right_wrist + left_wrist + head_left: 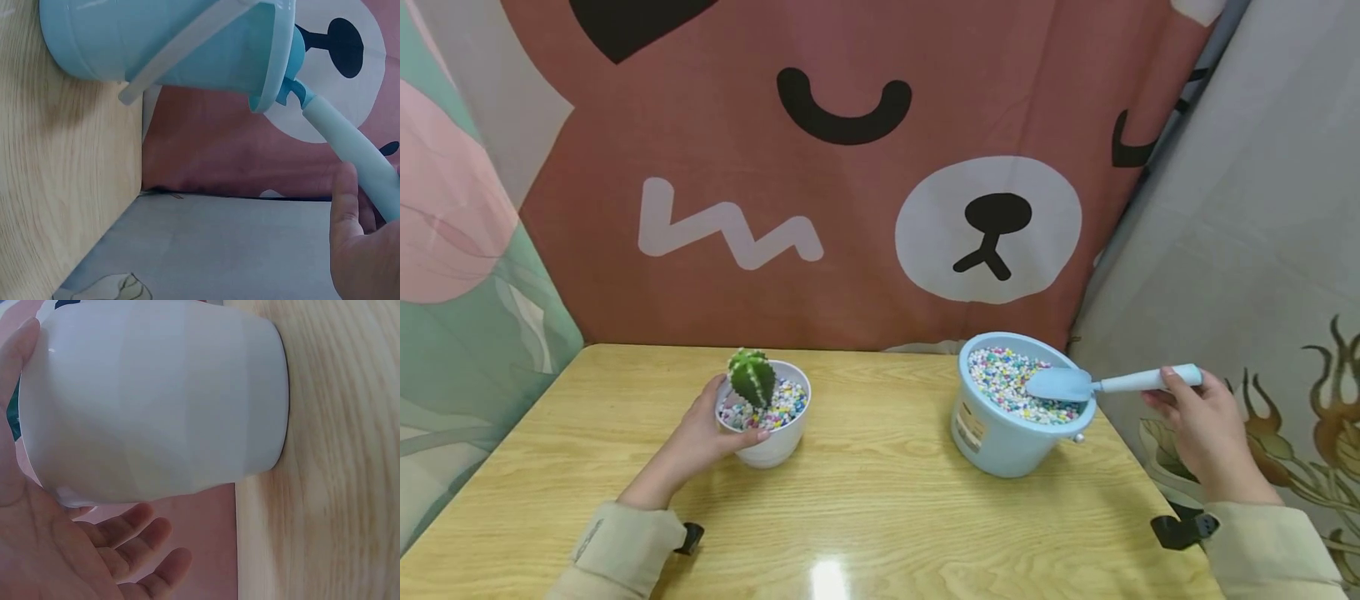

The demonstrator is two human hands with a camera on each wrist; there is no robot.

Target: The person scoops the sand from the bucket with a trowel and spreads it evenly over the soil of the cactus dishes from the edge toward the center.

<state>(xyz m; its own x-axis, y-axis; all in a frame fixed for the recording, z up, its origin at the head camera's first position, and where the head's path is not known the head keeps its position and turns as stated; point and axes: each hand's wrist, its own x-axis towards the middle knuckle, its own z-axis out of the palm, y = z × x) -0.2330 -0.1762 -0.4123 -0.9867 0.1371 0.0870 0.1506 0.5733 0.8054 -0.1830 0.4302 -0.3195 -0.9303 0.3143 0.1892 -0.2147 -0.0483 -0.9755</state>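
Note:
On the left of the table, a white plant pot [771,452] holds a small green cactus [751,379] standing in multicoloured beads [788,402]. My left hand [700,435] grips the pot at its rim, thumb across the front; in the left wrist view several fingers [128,550] curl beside the white wall. Farther right stands a light blue bucket [1000,446], nearly full of similar beads [1003,379]. My right hand [1206,429] pinches the handle of a light blue toy shovel [1138,381]. The shovel's blade lies over the beads at the bucket's right side.
The wooden table [865,500] reaches back to a red-brown curtain [850,208] with a cartoon bear face. A pale patterned curtain [1247,250] borders the right side. The bucket's white carrying handle [187,50] hangs down along its side in the right wrist view.

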